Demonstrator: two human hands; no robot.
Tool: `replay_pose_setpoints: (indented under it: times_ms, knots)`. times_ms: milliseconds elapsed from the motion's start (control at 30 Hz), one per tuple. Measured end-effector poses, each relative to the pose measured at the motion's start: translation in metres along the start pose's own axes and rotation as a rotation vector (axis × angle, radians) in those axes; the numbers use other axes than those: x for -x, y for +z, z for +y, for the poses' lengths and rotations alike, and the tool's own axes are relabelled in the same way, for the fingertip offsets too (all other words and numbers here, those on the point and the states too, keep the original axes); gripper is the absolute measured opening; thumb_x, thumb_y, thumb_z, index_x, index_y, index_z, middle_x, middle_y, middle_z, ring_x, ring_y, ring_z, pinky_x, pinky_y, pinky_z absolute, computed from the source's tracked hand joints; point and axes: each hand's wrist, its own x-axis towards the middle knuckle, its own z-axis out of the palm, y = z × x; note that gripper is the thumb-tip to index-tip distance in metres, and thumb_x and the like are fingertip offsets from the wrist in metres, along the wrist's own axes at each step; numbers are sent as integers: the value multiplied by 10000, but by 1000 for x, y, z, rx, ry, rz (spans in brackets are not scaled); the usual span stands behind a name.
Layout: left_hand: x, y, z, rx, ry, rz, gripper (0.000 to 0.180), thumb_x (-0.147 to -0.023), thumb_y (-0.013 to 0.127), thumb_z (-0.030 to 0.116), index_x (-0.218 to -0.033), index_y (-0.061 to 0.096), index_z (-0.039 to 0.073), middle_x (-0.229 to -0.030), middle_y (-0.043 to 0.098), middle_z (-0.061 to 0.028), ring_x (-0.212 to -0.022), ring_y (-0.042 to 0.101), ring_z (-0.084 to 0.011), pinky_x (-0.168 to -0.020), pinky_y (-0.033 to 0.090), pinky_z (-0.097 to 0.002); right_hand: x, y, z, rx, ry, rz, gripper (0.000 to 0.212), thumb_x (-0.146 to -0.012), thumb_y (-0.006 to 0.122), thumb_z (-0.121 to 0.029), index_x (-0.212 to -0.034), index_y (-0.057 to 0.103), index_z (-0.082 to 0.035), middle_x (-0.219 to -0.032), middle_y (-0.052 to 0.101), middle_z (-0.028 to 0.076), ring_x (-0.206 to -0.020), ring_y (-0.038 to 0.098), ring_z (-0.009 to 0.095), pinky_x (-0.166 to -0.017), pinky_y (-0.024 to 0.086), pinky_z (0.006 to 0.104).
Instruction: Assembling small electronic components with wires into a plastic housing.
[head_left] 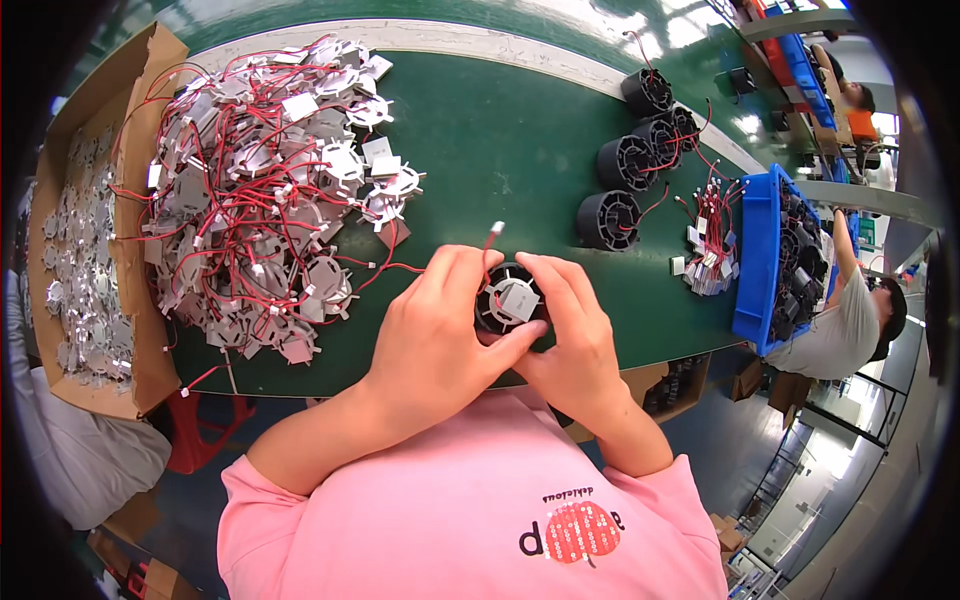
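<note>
Between my hands, close to the table's front edge, is a round black plastic housing [489,316] with a metal plate piece [516,299] seated in its open top. A short red wire with a white connector [496,229] sticks up from it. My left hand [432,315] is closed round the housing's left side, its thumb reaching across the front. From the right, my right hand [572,325] wraps the other side, fingers curled at the back and thumb near the plate. The housing's lower part is hidden by my hands.
A big heap of metal plates with red wires [260,200] covers the table's left, beside a cardboard box [150,250] of metal pieces. Several black housings [608,220] stand at the back right, near a wired bundle [712,245] and a blue bin [757,260]. Another person [835,340] is at right.
</note>
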Motion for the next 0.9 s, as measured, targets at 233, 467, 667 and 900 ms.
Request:
replay_pose_setpoints:
  times_ms: [233,467,667,900]
  knots:
    - [6,-7,-8,1,-109,-78,538,-772,712,126,-1245,497,-10,-933,630,-149,-696,601,-215,-636,500,-297,-1,-7,-5,-37,3,-37,674,-643,763,3,-1273,521,3,-1172,561,143,-855,606,245,-687,526,318]
    - [-6,-13,2,528,-280,-104,484,-795,695,73,-1236,514,-5,-884,656,-104,-695,595,-147,-620,489,-253,-6,-11,-10,-98,-99,-26,682,-623,770,5,-1262,533,-10,-1150,574,135,-818,612,236,-652,523,306]
    - [-6,-21,3,600,-330,-257,492,-809,688,51,-1261,505,-5,-904,667,-96,-728,609,-138,-628,491,-236,-7,-9,-11,-107,-157,-18,682,-610,770,-1,-1253,543,-22,-1142,579,124,-778,609,217,-605,514,283]
    - [-4,-21,4,867,-395,-200,492,-821,686,44,-1276,503,2,-937,672,-98,-779,628,-142,-666,503,-227,-12,-10,-21,-87,-143,7,681,-588,774,-19,-1234,560,-33,-1120,581,110,-755,605,201,-564,506,269]
